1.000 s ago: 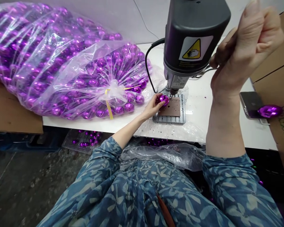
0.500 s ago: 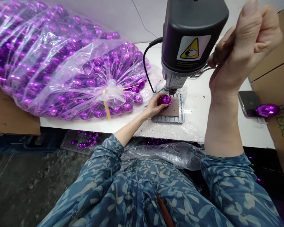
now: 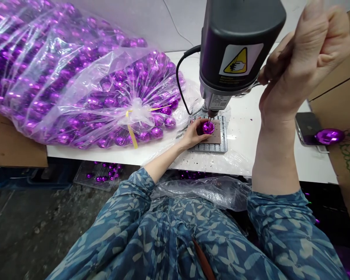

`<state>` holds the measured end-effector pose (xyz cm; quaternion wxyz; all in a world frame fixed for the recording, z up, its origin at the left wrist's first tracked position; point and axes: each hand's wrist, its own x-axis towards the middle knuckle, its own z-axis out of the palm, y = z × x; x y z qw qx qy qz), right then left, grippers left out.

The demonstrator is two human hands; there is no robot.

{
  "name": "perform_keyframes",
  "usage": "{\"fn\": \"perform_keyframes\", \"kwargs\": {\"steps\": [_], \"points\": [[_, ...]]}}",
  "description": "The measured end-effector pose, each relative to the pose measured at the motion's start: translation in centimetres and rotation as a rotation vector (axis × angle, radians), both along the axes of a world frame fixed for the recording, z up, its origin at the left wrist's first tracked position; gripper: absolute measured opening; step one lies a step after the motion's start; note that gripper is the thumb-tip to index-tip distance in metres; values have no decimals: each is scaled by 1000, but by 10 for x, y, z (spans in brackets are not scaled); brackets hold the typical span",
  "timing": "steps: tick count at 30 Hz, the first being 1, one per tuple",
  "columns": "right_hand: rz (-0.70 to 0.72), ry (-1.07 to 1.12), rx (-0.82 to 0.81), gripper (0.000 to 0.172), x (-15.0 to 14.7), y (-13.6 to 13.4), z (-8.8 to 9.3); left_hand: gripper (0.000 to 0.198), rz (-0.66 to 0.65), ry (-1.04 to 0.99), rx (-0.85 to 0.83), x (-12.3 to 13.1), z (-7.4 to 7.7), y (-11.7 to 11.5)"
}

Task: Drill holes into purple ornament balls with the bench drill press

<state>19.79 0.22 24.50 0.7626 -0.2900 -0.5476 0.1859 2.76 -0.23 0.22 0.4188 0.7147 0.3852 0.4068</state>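
Between the left fingers point(image 3: 196, 123), a faceted purple ball point(image 3: 209, 127)
They clamp it beneath the drill point(image 3: 241, 37); the right fingers point(image 3: 337, 29), higher up, curl around its lever point(image 3: 258, 84).

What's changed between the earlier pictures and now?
The left hand has moved the purple ball rightward over the brown board, to beneath the drill. Nothing was newly grasped or let go. The right hand stays closed at the drill's lever, and the tied bag of balls stays put.

Drill point(image 3: 239, 35) between bag point(image 3: 87, 85) and free tabletop point(image 3: 245, 120)
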Motion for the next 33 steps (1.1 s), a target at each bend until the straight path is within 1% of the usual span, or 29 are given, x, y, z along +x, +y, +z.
{"fn": "perform_keyframes", "kwargs": {"steps": [3, 8, 12, 16, 20, 24, 27, 33], "points": [[-4, 2, 12, 69, -1, 0, 0, 68, 2, 13, -17, 1, -3, -2], [-29, -60, 31, 66, 1, -4, -5, 64, 19, 32, -11, 2, 2, -3], [-35, 6, 50, 72, -1, -11, -11, 63, 19, 35, -5, 2, 4, -4], [-49, 74, 115, 73, -3, -16, -26, 64, 19, 38, -1, 3, 4, -4], [-72, 104, 160, 82, -2, -19, -43, 65, 21, 38, -3, 3, 4, -3], [-80, 112, 193, 87, -1, -20, -53, 65, 14, 43, -10, 3, 4, -3], [-92, 101, 240, 81, 0, -18, -60, 64, 11, 44, -10, 3, 4, -4], [-113, -2, 355, 58, 12, -11, -84, 64, 5, 10, -6, 2, 3, -4]]}}
